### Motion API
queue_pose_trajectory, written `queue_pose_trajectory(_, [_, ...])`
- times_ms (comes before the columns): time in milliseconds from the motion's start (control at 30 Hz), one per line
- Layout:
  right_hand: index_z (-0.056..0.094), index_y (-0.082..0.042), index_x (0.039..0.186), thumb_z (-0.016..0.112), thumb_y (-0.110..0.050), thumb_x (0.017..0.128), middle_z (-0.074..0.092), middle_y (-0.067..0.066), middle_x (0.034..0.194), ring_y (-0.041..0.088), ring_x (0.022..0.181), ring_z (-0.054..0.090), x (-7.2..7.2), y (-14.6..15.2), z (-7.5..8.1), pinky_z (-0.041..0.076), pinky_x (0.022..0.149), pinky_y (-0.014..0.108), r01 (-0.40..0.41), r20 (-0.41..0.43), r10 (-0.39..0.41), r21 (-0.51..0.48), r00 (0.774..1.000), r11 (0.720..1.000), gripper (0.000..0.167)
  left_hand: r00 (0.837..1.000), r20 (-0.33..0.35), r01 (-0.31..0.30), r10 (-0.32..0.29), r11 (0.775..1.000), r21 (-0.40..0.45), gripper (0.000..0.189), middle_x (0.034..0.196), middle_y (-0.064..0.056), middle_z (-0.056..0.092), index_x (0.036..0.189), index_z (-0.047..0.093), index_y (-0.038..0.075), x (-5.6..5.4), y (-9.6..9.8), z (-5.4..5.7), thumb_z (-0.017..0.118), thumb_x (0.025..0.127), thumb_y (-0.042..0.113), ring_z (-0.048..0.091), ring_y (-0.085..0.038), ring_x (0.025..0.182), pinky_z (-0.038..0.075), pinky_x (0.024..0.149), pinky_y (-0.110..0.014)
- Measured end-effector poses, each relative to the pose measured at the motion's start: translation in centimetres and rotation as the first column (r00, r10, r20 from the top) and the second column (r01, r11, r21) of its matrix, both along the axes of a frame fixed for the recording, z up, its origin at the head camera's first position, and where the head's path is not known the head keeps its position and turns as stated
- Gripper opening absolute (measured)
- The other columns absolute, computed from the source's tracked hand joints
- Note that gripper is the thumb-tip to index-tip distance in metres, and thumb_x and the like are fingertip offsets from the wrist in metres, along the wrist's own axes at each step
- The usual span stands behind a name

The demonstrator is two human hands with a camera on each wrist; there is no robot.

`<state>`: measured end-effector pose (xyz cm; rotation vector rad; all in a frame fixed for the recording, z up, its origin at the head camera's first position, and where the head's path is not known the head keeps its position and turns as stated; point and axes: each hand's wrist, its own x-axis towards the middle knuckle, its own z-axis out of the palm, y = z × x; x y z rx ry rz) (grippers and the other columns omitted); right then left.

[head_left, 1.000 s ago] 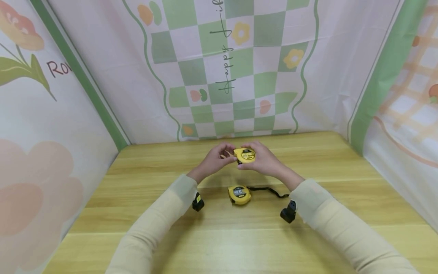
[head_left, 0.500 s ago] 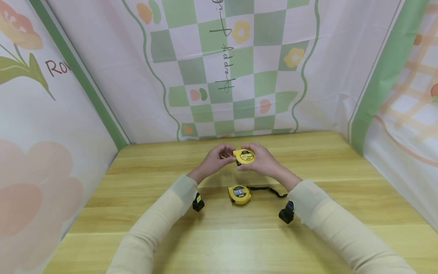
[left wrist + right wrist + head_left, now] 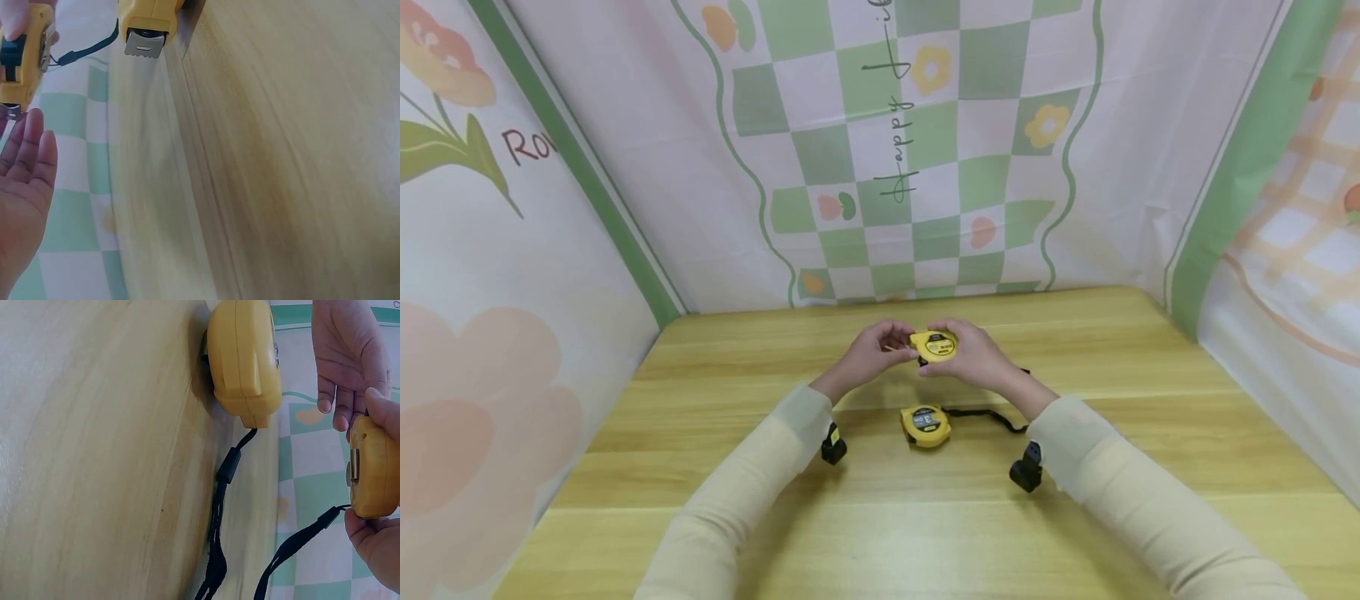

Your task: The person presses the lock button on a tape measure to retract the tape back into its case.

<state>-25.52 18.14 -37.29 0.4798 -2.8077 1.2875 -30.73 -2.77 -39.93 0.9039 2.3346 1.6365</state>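
Observation:
My right hand [image 3: 973, 354] grips a yellow tape measure [image 3: 936, 345] above the table, thumb below and fingers over the far side. At its left end, my left hand [image 3: 872, 354] has thumb and fingers curved about a short pale length of blade [image 3: 7, 134], which it appears to pinch; the exact contact is partly hidden. In the left wrist view, its other fingers [image 3: 45, 150] are fairly straight below the case's mouth. A second yellow tape measure [image 3: 927, 426] lies on the table between the forearms, nearer the body, its metal hook [image 3: 144, 45] at the mouth.
A black wrist strap [image 3: 988, 414] runs right from the lying tape measure. Another strap [image 3: 290, 544] hangs from the held one. The wooden table [image 3: 880, 533] ends at a patterned cloth backdrop [image 3: 910, 167]. Black cameras sit under both cuffs.
Both hands and the held tape measure have lowered slightly toward the body. Less of the pale blade shows between the left fingers. The lying tape measure has stayed in place.

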Motion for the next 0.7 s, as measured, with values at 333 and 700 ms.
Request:
queue_pose_trajectory(333, [0.047, -0.002, 0.139, 0.087, -0.031, 0.073, 0.052, 0.014, 0.128, 0.028, 0.105, 0.054, -0.2, -0.3, -0.4, 0.048, 0.086, 0.042, 0.006, 0.022, -0.006, 0.008, 1.0, 1.0, 0.082, 1.0, -0.023, -0.012, 0.012, 1.0, -0.013, 0.032, 0.101, -0.007, 0.064, 0.114, 0.061, 0.004, -0.1, -0.1, -0.5, 0.073, 0.088, 0.018, 0.06, -0.019, 0.091, 0.052, 0.079, -0.029])
queue_pose_trajectory(700, [0.044, 0.0, 0.14, 0.086, -0.018, 0.075, 0.05, 0.018, 0.131, 0.029, 0.107, 0.054, 0.0, -0.6, -0.8, 0.047, 0.088, 0.042, -0.015, 0.066, 0.015, 0.002, 0.998, 1.0, 0.08, 1.0, -0.017, -0.008, 0.007, 0.999, -0.047, 0.031, 0.102, -0.004, 0.064, 0.115, 0.061, 0.005, -0.1, -0.5, -1.1, 0.072, 0.089, 0.019, 0.06, -0.018, 0.092, 0.052, 0.08, -0.029])
